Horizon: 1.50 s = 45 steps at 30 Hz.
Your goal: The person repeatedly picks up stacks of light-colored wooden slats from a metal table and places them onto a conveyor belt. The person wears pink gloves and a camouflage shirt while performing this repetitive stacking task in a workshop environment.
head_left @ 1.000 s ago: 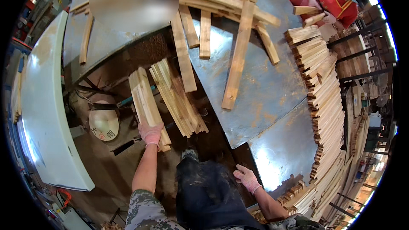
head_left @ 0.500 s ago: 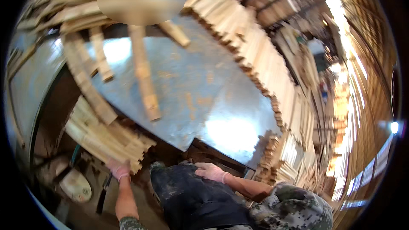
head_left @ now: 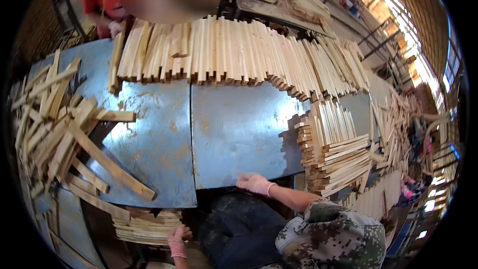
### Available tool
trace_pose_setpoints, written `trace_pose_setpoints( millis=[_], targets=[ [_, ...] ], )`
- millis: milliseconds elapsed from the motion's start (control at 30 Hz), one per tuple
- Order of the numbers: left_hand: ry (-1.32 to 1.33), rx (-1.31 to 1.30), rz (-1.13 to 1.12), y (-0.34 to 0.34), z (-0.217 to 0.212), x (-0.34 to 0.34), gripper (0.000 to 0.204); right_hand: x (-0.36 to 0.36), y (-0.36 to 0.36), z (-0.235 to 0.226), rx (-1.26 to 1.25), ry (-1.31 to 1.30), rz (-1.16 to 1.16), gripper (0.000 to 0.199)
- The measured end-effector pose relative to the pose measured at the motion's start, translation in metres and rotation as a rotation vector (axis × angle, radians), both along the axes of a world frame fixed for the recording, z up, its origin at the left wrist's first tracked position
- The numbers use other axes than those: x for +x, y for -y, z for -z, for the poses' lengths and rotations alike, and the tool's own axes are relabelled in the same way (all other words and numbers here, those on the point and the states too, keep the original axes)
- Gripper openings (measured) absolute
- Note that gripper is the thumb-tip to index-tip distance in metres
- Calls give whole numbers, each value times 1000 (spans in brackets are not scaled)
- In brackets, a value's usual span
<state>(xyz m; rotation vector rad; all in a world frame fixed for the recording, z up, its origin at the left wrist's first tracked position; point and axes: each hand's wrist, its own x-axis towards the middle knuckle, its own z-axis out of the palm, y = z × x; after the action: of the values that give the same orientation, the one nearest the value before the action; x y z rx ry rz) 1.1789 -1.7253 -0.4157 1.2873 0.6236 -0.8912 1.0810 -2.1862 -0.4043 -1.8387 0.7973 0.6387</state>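
My left hand, in a pinkish glove, is at the near right end of a low stack of wooden strips. Its fingers look loosely bent and apart, with nothing visible between them. My right hand, gloved alike, reaches over the front edge of the blue-grey metal table. Its fingers are stretched out and hold nothing. A long row of wooden strips lies side by side across the table's far part. At the left, loose wooden pieces lie in a jumbled heap, one long piece jutting towards me.
Across the table stands a person in red, a gloved hand at the row's left end. A crosswise pile of strips is stacked at the right. Behind the row is a workbench. More scattered wood lies farther right.
The view has turned left and now takes in the whole row and the person opposite. My right hand has gone from my lap to the table edge. My left hand stays by the low stack.
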Motion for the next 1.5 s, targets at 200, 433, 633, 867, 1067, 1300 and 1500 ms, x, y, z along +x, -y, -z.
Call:
trace_pose_setpoints(
  millis=[200,433,633,867,1067,1300,1500],
  targets=[
    [292,53,490,194,-39,110,42,76,159,0,-185,191,481,79],
    [701,362,658,450,12,266,87,174,335,19,-528,238,567,108],
    [835,549,597,574,41,352,99,228,390,19,-576,57,433,113],
    [975,943,747,620,37,373,78,234,414,45,-659,184,394,119],
    [889,1083,875,637,17,380,51,253,416,28,-609,25,414,123],
    [953,1150,933,635,24,383,54,256,424,44,-690,2,329,109],
    [1012,1003,742,620,25,356,41,237,399,59,-812,221,460,92]
  ],
)
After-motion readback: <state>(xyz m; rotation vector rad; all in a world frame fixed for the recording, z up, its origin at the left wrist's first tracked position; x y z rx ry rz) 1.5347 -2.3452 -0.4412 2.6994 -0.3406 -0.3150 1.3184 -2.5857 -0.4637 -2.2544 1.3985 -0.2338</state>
